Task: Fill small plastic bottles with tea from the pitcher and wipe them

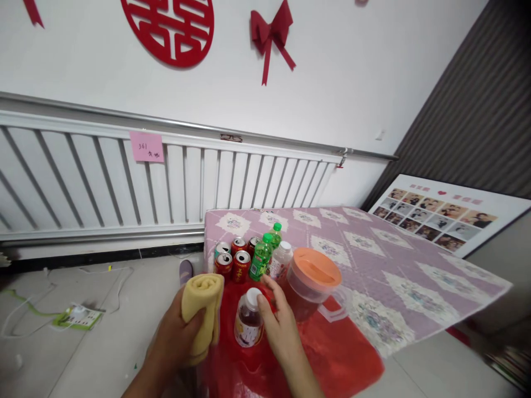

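Observation:
My left hand (174,331) is wrapped round a rolled yellow cloth (202,309), held over the near left edge of a red surface (327,354). On that surface stands a white-capped bottle with dark contents (248,323). My right hand (280,320) is beside this bottle with its fingers apart, the thumb close to the cap; whether it touches cannot be made out. Behind stand several drink cans (241,266), two green bottles (262,257) and another white-capped bottle (281,260). A clear pitcher with an orange lid (317,269) is to the right of my right hand.
A purple floral tablecloth (307,221) covers the table, with a white radiator (182,188) behind it. A framed photo board (440,215) leans at the right. Cables and a green-white item (79,317) lie on the left floor, and a shoe (186,271) is beside the table.

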`<state>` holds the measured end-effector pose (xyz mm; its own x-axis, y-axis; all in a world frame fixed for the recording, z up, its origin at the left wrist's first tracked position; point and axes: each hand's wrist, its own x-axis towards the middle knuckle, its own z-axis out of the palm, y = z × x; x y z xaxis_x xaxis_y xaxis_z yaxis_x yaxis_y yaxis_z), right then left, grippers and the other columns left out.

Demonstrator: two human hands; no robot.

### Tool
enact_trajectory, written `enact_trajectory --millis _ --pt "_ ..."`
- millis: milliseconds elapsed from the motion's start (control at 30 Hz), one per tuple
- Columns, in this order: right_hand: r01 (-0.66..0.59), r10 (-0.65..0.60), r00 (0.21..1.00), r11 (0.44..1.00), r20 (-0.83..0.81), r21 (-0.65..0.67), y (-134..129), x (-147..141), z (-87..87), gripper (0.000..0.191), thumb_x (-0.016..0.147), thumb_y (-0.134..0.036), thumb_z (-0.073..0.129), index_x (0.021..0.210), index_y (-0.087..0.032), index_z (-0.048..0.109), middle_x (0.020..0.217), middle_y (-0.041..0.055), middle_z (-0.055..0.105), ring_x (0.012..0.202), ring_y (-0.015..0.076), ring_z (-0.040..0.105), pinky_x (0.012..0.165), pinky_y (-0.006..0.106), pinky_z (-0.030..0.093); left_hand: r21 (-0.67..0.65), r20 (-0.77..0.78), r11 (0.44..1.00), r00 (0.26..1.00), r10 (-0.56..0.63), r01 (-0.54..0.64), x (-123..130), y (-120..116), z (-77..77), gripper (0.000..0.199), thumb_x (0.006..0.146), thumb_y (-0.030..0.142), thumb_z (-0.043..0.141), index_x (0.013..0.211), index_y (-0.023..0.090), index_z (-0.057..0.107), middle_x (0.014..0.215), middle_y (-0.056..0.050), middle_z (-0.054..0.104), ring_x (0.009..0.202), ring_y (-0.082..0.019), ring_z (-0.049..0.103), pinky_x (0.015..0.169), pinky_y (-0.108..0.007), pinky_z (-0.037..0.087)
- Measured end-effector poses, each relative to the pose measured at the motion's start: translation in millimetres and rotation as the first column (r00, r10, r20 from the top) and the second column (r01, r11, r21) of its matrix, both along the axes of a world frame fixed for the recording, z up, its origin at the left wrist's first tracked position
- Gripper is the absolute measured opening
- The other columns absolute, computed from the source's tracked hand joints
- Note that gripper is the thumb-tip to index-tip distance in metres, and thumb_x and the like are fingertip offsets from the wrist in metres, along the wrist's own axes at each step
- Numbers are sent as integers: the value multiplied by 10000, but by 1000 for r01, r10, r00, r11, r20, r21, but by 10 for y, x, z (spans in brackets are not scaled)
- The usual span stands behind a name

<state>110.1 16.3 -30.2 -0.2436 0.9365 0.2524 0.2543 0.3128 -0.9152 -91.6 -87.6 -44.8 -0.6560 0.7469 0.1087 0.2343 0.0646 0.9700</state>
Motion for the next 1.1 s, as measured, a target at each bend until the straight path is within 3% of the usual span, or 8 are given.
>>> enact_trajectory --millis 100,233,333,467,633,733,900,1100 --pt "-102 102 995 994 -2 -47 55 -125 -69 558 910 -579 494 1268 -178 641 1348 155 653 1275 318 583 1119 507 418 4 -193 993 974 -118 121 107 138 -54 550 794 219 572 1341 196 523 1345 -111 642 1227 -264 615 1093 -459 468" --pt "-149 146 988 987 -51 -58 57 -185 -153 504 954 -569 448 1246 -209 647 1319 125 675 1237 280 613 1080 437 461 9 -347 984 923 -164 178 329 256 -164 585 803 154 537 1386 187 505 1374 -124 633 1275 -271 589 1120 -473 451" --pt "-135 130 989 989 -70 -67 51 -173 -201 510 965 -580 428 1269 -222 625 1338 125 657 1231 269 611 1076 426 458 -43 -427 961 864 -265 274 453 275 -281 669 775 93 513 1434 206 482 1430 -110 601 1314 -256 560 1136 -449 446" --pt "-102 96 992 992 -78 -70 44 -156 -253 541 962 -608 404 1291 -228 606 1340 126 645 1247 271 590 1090 446 437 -240 -452 917 800 -395 318 451 247 -368 687 788 89 477 1464 212 463 1459 -94 584 1310 -257 560 1128 -456 456" --pt "-96 92 993 994 -69 -58 43 -155 -269 538 957 -607 409 1291 -229 596 1284 119 672 1192 264 616 1053 421 461 -502 -459 814 709 -536 291 318 198 -324 678 748 8 445 1384 211 563 1354 -95 667 1248 -250 604 1096 -395 452" --pt "-98 94 994 993 -58 -62 39 -159 -257 540 952 -614 409 1277 -224 593 1237 118 687 1138 261 640 1010 406 485 -490 -458 826 724 -516 278 289 167 -253 660 760 29 472 1387 219 553 1341 -88 675 1211 -240 624 1077 -368 457" --pt "-91 83 993 993 -89 -80 9 -165 -220 523 953 -599 436 1303 -227 550 1300 116 651 1212 249 602 1042 386 465 -299 -497 926 791 -357 230 365 157 -74 647 825 132 519 1464 215 458 1419 -96 617 1249 -245 604 1089 -387 465" --pt "-91 84 991 994 -105 -59 17 -143 -182 420 946 -590 463 1089 -226 615 1095 89 710 975 230 676 875 347 537 -361 -518 885 726 -453 295 471 171 -105 700 819 93 493 1498 247 426 1467 -66 583 1263 -227 583 1080 -356 472"
